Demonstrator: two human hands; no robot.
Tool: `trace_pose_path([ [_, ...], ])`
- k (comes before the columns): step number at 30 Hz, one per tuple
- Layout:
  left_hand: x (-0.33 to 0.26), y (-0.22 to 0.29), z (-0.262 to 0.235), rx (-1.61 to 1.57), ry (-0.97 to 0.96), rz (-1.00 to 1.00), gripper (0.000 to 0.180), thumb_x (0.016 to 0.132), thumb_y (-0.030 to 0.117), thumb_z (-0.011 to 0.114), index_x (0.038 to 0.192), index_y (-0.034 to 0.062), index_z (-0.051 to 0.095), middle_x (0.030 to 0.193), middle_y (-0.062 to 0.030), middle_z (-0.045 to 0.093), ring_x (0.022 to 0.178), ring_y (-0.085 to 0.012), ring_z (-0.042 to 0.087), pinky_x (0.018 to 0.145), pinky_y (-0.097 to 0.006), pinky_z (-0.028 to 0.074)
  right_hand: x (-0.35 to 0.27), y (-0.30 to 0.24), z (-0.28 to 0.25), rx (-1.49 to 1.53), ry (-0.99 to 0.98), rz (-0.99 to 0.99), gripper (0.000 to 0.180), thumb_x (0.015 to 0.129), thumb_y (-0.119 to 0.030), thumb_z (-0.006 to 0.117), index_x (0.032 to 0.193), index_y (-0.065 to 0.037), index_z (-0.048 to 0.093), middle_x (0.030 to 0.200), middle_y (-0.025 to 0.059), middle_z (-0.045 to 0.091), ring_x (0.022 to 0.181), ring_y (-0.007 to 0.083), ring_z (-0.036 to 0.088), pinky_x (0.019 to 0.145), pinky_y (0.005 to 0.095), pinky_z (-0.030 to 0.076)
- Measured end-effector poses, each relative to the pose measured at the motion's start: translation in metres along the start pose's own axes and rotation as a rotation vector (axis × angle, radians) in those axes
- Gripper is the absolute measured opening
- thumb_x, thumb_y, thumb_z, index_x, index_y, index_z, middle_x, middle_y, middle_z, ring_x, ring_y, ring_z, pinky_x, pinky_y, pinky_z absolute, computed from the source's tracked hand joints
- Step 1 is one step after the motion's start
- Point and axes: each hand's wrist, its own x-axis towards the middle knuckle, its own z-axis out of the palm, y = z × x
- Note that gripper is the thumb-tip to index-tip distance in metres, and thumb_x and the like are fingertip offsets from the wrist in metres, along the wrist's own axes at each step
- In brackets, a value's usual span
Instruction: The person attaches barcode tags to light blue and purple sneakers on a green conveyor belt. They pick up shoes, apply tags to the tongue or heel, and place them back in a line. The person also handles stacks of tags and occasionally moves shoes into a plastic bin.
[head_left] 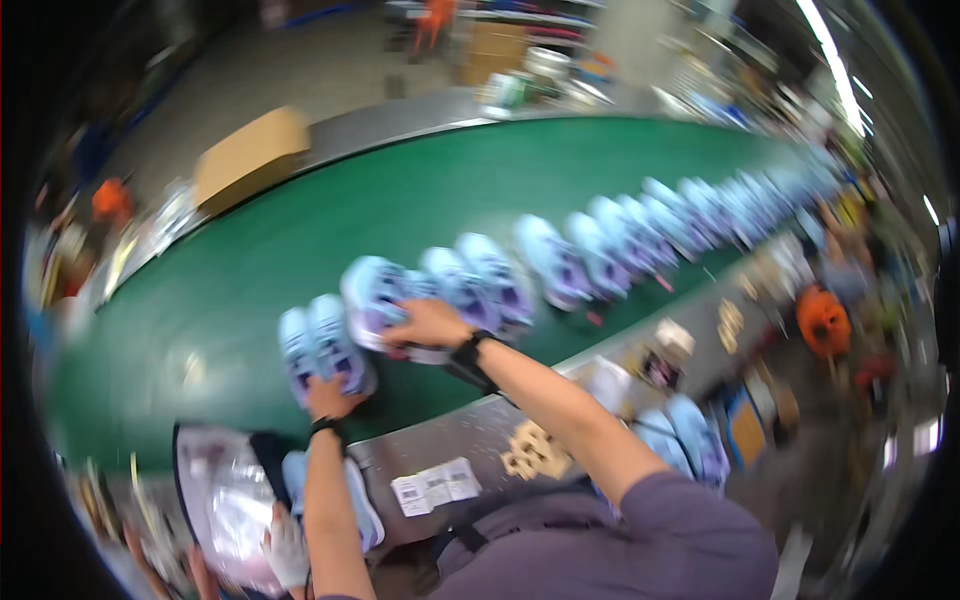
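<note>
A green conveyor belt (pixel 420 200) carries a long row of light blue and purple shoes. My left hand (pixel 330 397) grips the heel end of the nearest pair of shoes (pixel 322 348) at the belt's near edge. My right hand (pixel 428 322), with a black watch on the wrist, is closed over another light blue shoe (pixel 372 292) just to the right. Motion blur hides the fingers' exact hold.
More shoes (pixel 600 250) line the belt toward the far right. A cardboard box (pixel 250 155) sits beyond the belt. On the metal edge lie a paper label (pixel 435 487) and beige pieces (pixel 530 450). Another person's gloved hand (pixel 287 545) holds a plastic bag (pixel 225 500) at lower left.
</note>
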Motion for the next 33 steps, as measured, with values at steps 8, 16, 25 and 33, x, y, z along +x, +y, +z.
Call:
trace_pose_path([
  [8,0.007,-0.018,0.001,0.122,-0.115,-0.14,0.07,0.064,0.055,0.067,0.126,0.028,0.049,0.119,-0.0195,0.043,0.107,-0.0365,0.051,0.087,-0.048,0.042,-0.281,-0.017,-0.144,0.525,0.48,-0.31,0.067,0.074,-0.049,0.069,0.117,0.0,0.054,0.101,0.0094,0.063,0.09,0.0159,0.058,0.078,0.0296,0.048],
  [16,0.013,-0.021,0.008,0.041,-0.108,-0.074,0.068,0.062,0.047,0.071,0.121,0.0194,0.053,0.115,-0.0227,0.046,0.103,-0.0374,0.052,0.086,-0.044,0.042,-0.518,0.025,-0.144,-0.456,0.864,0.423,0.061,0.067,-0.054,0.07,0.098,-0.002,0.066,0.083,0.0154,0.065,0.076,0.0236,0.064,0.069,0.0327,0.048],
  [25,0.019,-0.046,-0.031,-0.09,0.024,0.14,0.076,0.067,0.044,0.07,0.12,-0.0075,0.051,0.116,-0.0264,0.056,0.109,-0.0365,0.054,0.093,-0.038,0.042,-0.559,0.056,-0.065,-0.708,0.342,0.673,0.051,0.062,-0.06,0.067,0.081,-0.013,0.068,0.07,0.0098,0.06,0.068,0.0285,0.06,0.058,0.0385,0.046],
  [33,0.001,-0.016,-0.031,-0.009,-0.087,0.176,0.079,0.068,0.044,0.071,0.121,-0.0108,0.048,0.119,-0.0281,0.054,0.112,-0.0361,0.052,0.094,-0.037,0.04,-0.573,0.05,-0.053,-0.803,0.478,0.535,0.048,0.059,-0.058,0.071,0.075,-0.013,0.065,0.065,0.0051,0.055,0.062,0.0258,0.058,0.053,0.0368,0.044],
])
